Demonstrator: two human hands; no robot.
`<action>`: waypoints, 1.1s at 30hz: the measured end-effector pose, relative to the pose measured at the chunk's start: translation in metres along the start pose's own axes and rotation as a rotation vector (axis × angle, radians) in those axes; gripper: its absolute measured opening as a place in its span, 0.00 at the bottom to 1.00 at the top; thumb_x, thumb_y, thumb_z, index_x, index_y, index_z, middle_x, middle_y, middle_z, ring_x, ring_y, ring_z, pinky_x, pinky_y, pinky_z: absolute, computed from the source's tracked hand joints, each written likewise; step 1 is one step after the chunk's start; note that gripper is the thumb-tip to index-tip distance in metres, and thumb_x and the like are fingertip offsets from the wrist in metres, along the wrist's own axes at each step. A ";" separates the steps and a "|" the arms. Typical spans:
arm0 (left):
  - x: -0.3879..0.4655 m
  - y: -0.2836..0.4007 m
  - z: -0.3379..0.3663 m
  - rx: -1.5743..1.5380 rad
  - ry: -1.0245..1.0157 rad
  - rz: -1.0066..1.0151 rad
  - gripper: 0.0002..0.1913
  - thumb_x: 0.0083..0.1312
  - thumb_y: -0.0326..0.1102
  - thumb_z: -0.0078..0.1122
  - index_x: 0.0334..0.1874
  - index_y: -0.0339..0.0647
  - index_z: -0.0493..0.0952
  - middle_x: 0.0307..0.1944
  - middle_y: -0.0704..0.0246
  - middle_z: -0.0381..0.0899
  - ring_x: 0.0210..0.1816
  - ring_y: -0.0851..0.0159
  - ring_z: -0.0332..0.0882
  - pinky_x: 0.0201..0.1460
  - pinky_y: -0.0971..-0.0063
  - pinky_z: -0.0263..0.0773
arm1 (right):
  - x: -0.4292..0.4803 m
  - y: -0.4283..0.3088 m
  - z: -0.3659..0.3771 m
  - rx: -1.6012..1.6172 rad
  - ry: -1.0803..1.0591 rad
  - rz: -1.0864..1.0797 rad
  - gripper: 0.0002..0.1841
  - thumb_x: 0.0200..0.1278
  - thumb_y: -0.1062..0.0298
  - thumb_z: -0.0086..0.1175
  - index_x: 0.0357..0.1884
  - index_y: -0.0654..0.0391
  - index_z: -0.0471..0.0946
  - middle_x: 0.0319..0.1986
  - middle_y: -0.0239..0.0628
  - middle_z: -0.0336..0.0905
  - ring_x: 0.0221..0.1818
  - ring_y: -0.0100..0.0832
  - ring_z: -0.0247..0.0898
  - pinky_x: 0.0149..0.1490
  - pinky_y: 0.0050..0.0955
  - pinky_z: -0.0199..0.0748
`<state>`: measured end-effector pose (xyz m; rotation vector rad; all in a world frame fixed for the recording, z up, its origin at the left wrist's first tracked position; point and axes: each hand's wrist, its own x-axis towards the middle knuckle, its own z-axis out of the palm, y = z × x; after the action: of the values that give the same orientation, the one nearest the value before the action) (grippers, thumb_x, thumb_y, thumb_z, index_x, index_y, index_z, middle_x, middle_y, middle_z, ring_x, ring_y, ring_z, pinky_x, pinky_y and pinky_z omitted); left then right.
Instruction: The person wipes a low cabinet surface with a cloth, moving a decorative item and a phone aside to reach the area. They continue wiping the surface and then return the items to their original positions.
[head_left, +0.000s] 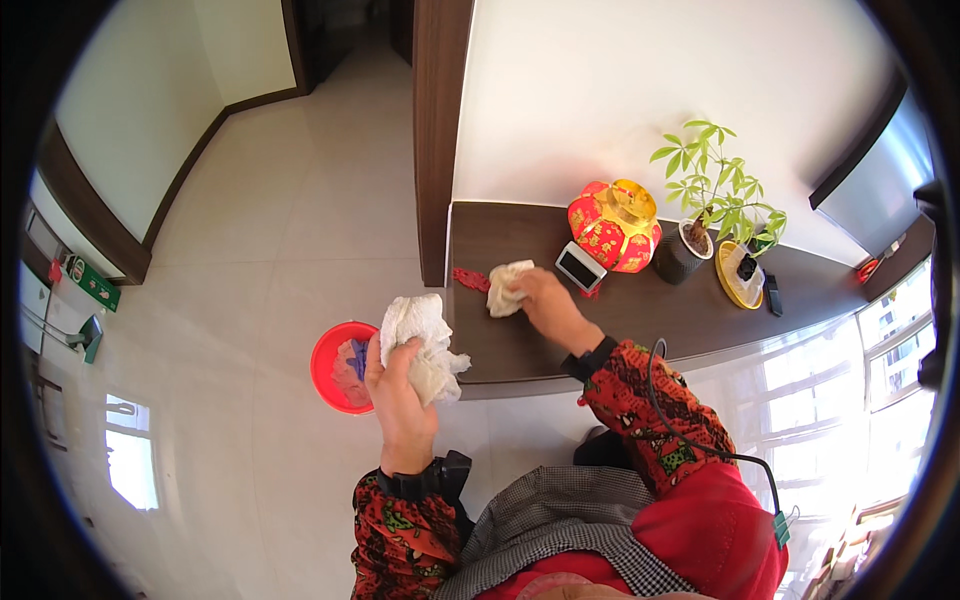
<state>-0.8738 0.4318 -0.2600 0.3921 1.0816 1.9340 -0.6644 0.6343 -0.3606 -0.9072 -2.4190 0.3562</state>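
Note:
A crumpled white cloth (418, 337) is gripped in my left hand (401, 394), raised off the cabinet's left front corner. My right hand (551, 304) presses a cream cloth (510, 289) onto the dark wooden cabinet top (510, 345); its fingertips are partly hidden against the fabric. Just left of that cloth lies a red tassel (471, 279). To the right of my right hand, a small white device with a dark screen (580, 267) leans beside a red and gold paper lantern (615, 225).
A red basin (330, 367) holding pink and purple cloths stands on the tiled floor, partly behind my left hand. Farther right on the cabinet are a potted plant (684, 251), a yellow oval dish (731, 277) and a black remote control (773, 295). A television (874, 172) stands beyond.

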 end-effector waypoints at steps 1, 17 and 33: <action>0.000 0.001 0.001 -0.040 0.015 -0.032 0.14 0.67 0.27 0.57 0.54 0.37 0.77 0.45 0.67 0.83 0.44 0.65 0.83 0.45 0.70 0.78 | -0.008 -0.007 0.006 0.028 -0.014 0.056 0.18 0.53 0.85 0.57 0.46 0.56 0.82 0.49 0.44 0.79 0.56 0.52 0.72 0.62 0.43 0.73; 0.006 -0.002 0.007 -0.146 0.023 -0.104 0.16 0.66 0.28 0.58 0.55 0.37 0.77 0.46 0.67 0.82 0.46 0.65 0.82 0.48 0.70 0.77 | -0.081 -0.011 -0.075 0.090 0.302 0.581 0.15 0.58 0.71 0.63 0.49 0.57 0.81 0.46 0.45 0.77 0.51 0.45 0.78 0.57 0.38 0.76; -0.002 0.003 0.019 -0.111 0.060 -0.112 0.16 0.66 0.26 0.57 0.56 0.36 0.77 0.48 0.66 0.83 0.47 0.64 0.82 0.50 0.69 0.78 | -0.007 0.047 -0.041 0.109 0.068 0.507 0.32 0.57 0.66 0.64 0.67 0.54 0.75 0.57 0.52 0.72 0.61 0.49 0.71 0.67 0.39 0.70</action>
<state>-0.8628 0.4399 -0.2468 0.2093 1.0079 1.9056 -0.6119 0.6670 -0.3485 -1.4519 -2.0599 0.6210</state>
